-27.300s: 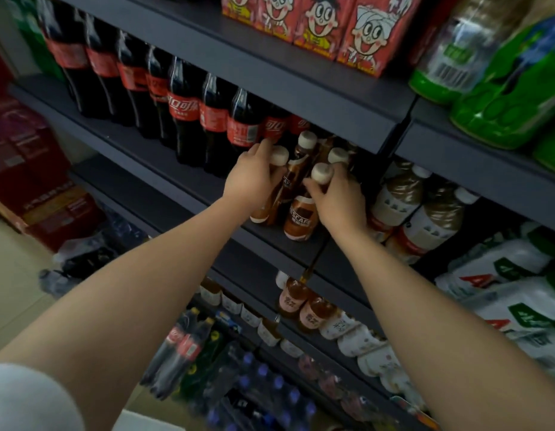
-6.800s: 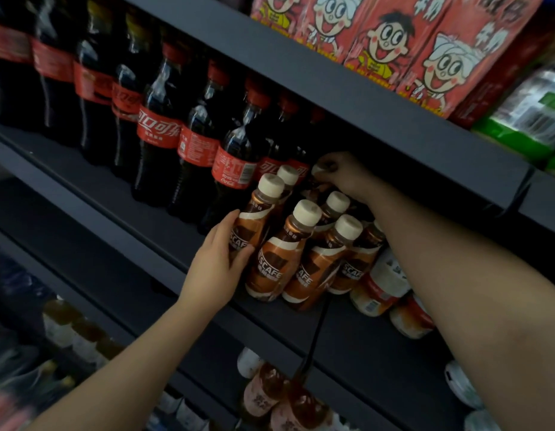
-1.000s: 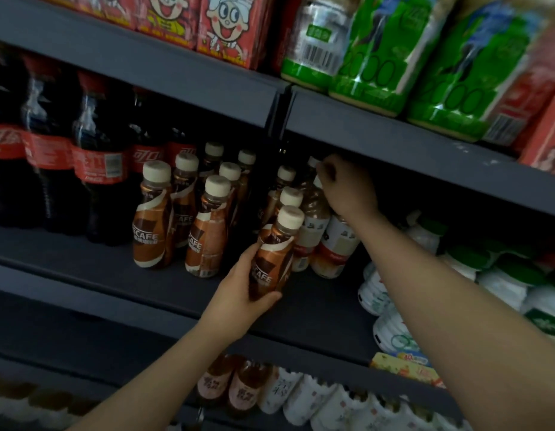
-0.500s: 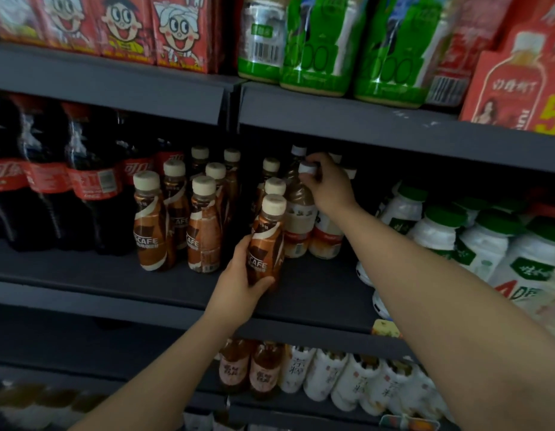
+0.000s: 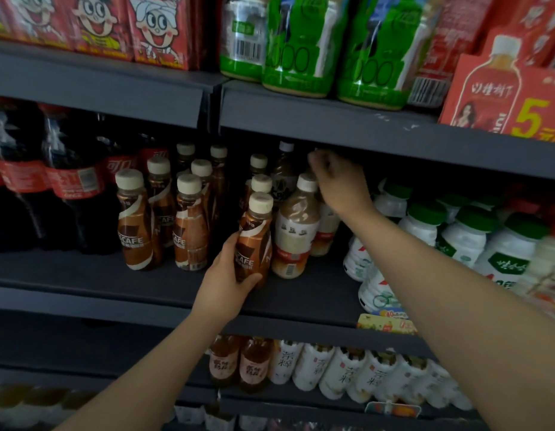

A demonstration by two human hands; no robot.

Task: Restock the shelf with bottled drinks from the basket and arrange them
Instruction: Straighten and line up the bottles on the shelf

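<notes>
Brown coffee bottles with cream caps stand in rows on the dark middle shelf (image 5: 120, 301). My left hand (image 5: 224, 283) grips the lower body of the front coffee bottle (image 5: 256, 231), which stands upright near the shelf's front. Two more front coffee bottles (image 5: 134, 225) (image 5: 190, 225) stand to its left. My right hand (image 5: 340, 180) reaches under the upper shelf. Its fingers curl over the top of a rear milk tea bottle (image 5: 327, 233), whose cap is hidden. A front milk tea bottle (image 5: 296, 228) stands between my hands. The basket is out of view.
Cola bottles (image 5: 73, 188) fill the shelf's left part and white green-capped bottles (image 5: 462, 241) its right. Red cartons (image 5: 158, 29) and green packs (image 5: 296, 45) sit on the shelf above, close over my right hand. More bottles (image 5: 313, 367) line the shelf below.
My right hand has lifted off the front milk tea bottle's cap, which now shows, and sits further back. My left hand keeps its hold on the front coffee bottle.
</notes>
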